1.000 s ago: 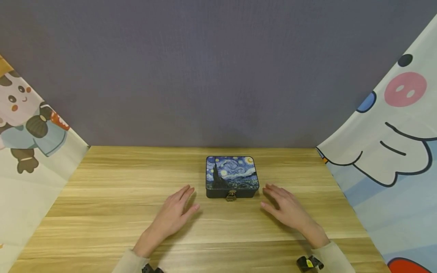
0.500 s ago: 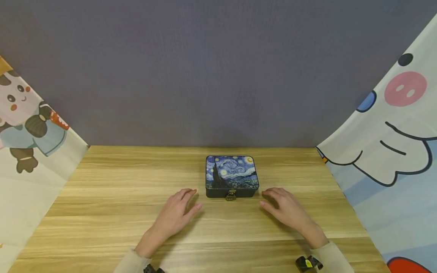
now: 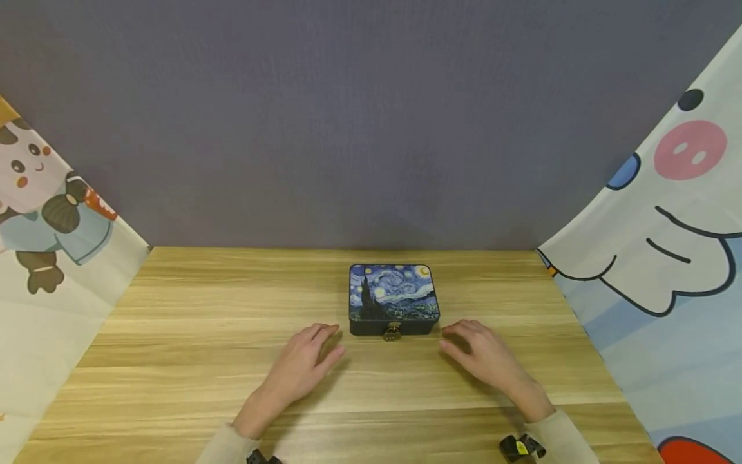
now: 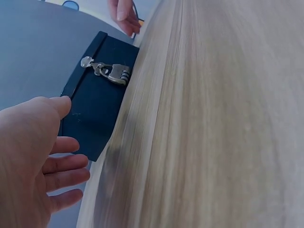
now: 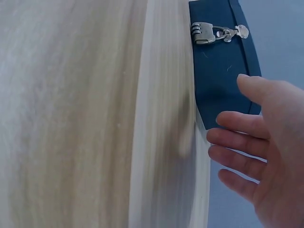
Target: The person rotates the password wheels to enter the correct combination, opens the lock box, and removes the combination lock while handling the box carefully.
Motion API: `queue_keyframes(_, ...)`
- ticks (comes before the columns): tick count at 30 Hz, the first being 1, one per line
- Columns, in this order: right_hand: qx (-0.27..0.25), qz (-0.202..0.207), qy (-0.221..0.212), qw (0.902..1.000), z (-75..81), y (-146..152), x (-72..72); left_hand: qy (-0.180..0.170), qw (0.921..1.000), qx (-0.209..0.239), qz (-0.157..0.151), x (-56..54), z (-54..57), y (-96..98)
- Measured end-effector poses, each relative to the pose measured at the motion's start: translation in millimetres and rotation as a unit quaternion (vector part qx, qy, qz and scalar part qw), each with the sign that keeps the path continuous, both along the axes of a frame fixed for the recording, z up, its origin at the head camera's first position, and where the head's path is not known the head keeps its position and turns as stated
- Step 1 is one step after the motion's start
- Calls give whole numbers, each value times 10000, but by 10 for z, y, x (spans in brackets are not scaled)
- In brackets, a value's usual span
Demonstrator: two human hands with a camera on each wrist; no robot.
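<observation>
From my end I am seeing the box (image 3: 394, 293) sitting flat on the counter (image 3: 174, 348), its lid down and showing a swirling blue night sky. A padlock (image 3: 392, 333) is hanging from the clasp on its 6 o'clock side.

The left hand (image 3: 295, 364) is hovering at the box's 8 o'clock. Its fingers (image 4: 67, 178) are spreading loosely, gently bent and parted from one another, with the thumb (image 4: 56, 105) standing well away from them; they are holding nothing. In the head view I am making out a narrow gap between those fingertips and the box.

The right hand (image 3: 485, 357) is mirroring this at 4 o'clock. Its fingers (image 5: 240, 164) are bending softly, fanned apart, the thumb (image 5: 263, 88) standing off from them, and they are gripping nothing. They are ending just beside the box's near corner; a sliver of counter is showing between.

Pale sleeves (image 3: 228, 444) are covering both forearms, and a dark strap device (image 3: 522, 446) is showing at the right wrist. A grey backdrop (image 3: 342, 129) is rising at 12 o'clock, while printed curtains (image 3: 637, 270) are flanking the counter at about 9 and 3 o'clock.
</observation>
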State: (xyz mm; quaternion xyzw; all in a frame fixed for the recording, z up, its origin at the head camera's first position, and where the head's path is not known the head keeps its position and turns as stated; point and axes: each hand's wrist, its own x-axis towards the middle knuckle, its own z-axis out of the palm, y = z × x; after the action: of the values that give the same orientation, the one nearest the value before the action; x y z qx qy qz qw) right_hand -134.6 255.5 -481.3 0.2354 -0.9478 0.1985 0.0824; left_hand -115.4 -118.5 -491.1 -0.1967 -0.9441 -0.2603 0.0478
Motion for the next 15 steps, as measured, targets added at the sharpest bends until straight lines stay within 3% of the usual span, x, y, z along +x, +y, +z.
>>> queue_keyframes(15,-176,102,-24,9998,9,-60,12,318,9992,90,-212,-26,-20,79)
